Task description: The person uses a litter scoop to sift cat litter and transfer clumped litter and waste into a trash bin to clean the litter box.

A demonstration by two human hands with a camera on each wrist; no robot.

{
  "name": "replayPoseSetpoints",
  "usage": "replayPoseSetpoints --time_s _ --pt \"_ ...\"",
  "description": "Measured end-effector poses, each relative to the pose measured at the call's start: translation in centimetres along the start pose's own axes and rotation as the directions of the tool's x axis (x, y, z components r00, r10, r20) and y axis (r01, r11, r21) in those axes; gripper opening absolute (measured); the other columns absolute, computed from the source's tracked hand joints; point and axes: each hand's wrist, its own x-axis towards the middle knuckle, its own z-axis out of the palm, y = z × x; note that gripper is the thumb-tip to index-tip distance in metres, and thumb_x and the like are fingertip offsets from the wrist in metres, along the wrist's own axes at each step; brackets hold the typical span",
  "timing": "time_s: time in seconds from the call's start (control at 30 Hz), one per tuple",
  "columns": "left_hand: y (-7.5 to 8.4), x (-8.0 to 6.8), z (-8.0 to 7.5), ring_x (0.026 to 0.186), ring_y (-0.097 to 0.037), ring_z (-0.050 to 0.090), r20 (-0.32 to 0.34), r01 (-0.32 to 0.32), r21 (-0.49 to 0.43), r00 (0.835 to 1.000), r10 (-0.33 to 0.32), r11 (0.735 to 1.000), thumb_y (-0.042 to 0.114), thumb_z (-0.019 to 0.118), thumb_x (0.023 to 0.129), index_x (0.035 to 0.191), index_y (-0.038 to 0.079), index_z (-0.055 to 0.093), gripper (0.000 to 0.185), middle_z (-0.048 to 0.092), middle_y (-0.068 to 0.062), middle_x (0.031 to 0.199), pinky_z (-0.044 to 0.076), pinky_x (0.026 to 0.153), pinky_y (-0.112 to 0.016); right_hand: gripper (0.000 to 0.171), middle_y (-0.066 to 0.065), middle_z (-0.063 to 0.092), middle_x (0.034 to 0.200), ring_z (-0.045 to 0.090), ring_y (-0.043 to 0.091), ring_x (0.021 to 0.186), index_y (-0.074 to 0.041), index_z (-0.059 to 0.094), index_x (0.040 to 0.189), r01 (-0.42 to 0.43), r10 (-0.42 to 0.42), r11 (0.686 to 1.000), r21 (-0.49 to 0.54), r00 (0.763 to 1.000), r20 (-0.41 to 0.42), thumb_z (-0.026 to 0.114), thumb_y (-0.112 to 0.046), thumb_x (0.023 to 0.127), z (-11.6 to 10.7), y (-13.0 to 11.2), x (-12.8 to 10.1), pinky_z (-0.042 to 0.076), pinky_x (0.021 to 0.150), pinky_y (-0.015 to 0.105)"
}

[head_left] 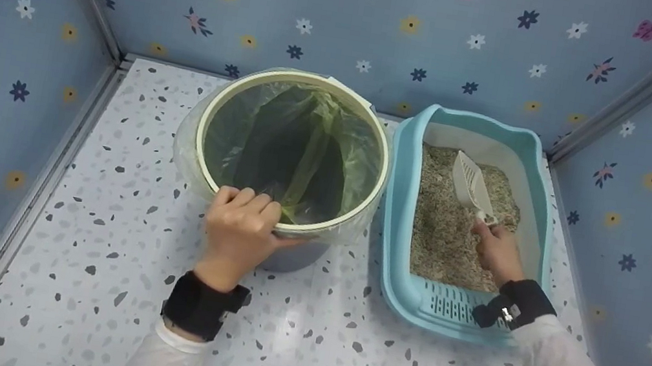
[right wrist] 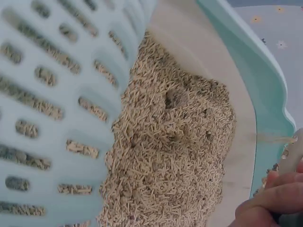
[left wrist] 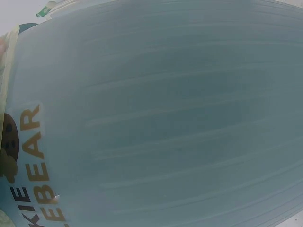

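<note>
My left hand (head_left: 241,222) grips the near rim of a round trash bin (head_left: 201,130), fingers hooked over the edge. A translucent yellow-green bag (head_left: 321,149) lines the bin and folds over its rim. Printed letters and ribs show on the bin's bluish side (left wrist: 165,118) in the left wrist view. To the right, my right hand (head_left: 500,250) pinches the handle of a pale slotted litter scoop (head_left: 468,183), its head over the litter (head_left: 440,247). Brown pellet litter (right wrist: 165,156) fills the blue litter box (head_left: 398,221), with a darker clump (right wrist: 177,98) on top.
The litter box's perforated front ledge (head_left: 454,305) lies below my right wrist. Bin and box stand side by side on a speckled white floor (head_left: 116,228). Flower-patterned blue panels (head_left: 352,17) enclose the back and both sides.
</note>
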Motion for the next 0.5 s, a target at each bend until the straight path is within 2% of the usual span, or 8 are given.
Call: replayPoseSetpoints --time_s 0.07,0.17,0.33,0.43,0.5 --pt "0.0 0.0 0.0 0.042 -0.020 0.036 0.003 -0.001 0.002 1.000 0.001 1.000 0.082 0.058 0.061 0.049 0.013 0.033 0.075 0.033 0.001 0.044 0.033 0.051 -0.037 0.037 -0.009 0.032 0.055 0.027 0.003 0.040 -0.001 0.049 0.109 -0.008 0.006 0.999 0.040 0.999 0.034 0.038 -0.036 0.101 0.1 -0.8 -0.6 0.027 0.040 0.022" --pt "0.1 0.0 0.0 0.043 -0.021 0.036 -0.010 0.003 -0.007 1.000 -0.003 1.000 0.081 0.059 0.060 0.049 0.012 0.033 0.075 0.033 0.000 0.045 0.033 0.051 -0.037 0.037 -0.009 0.032 0.054 0.029 0.002 0.040 -0.001 0.049 0.106 -0.010 0.010 1.000 0.012 0.999 0.038 0.038 -0.036 0.101 0.0 -0.7 -0.6 0.028 0.041 0.023" --pt "0.1 0.0 0.1 0.044 -0.021 0.037 -0.030 0.010 -0.015 0.999 -0.010 1.000 0.081 0.060 0.060 0.050 0.012 0.033 0.074 0.034 0.000 0.046 0.033 0.052 -0.037 0.046 -0.004 0.043 0.061 0.037 0.007 0.047 -0.002 0.054 0.107 0.001 -0.011 0.989 -0.149 0.998 -0.069 0.041 -0.045 0.098 -0.3 0.5 0.0 0.034 0.045 0.025" --pt "0.1 0.1 0.1 0.043 -0.021 0.037 -0.029 0.009 -0.010 1.000 -0.009 1.000 0.081 0.060 0.058 0.050 0.012 0.033 0.075 0.034 0.000 0.046 0.033 0.052 -0.037 0.051 0.004 0.049 0.071 0.040 0.011 0.053 0.000 0.054 0.105 0.041 -0.078 0.956 -0.291 0.990 -0.117 0.042 -0.049 0.097 -0.7 0.6 -0.3 0.035 0.050 0.028" --pt "0.1 0.1 0.1 0.043 -0.021 0.037 -0.028 0.010 -0.007 1.000 -0.010 1.000 0.082 0.060 0.058 0.049 0.012 0.033 0.075 0.034 0.000 0.046 0.033 0.052 -0.037 0.052 0.008 0.050 0.075 0.041 0.013 0.056 0.002 0.054 0.103 0.091 -0.150 0.917 -0.388 0.981 -0.126 0.041 -0.049 0.097 -1.1 0.6 -0.4 0.035 0.052 0.029"
